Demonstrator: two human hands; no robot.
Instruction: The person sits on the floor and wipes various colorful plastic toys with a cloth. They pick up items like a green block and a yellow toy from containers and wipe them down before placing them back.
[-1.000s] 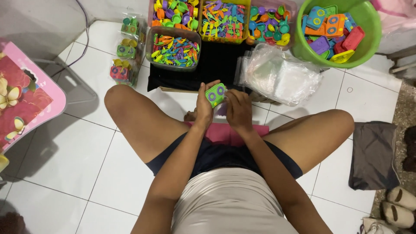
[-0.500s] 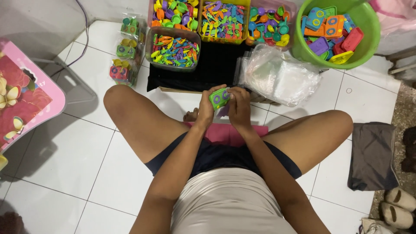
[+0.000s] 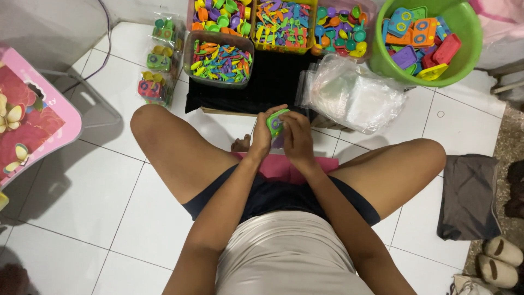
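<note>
We note a floor [image 3: 82, 202] of large white glazed tiles with thin dark grout lines, lit evenly from above with soft shadows. At the left edge stands a pink table [image 3: 33, 128] with a floral top and pale metal legs. A thin cable [image 3: 103, 43] trails down a light wall at upper left. On the right lie a dark grey mat [image 3: 469, 196] and what may be pale slippers [image 3: 499, 259], partly cut off.
</note>
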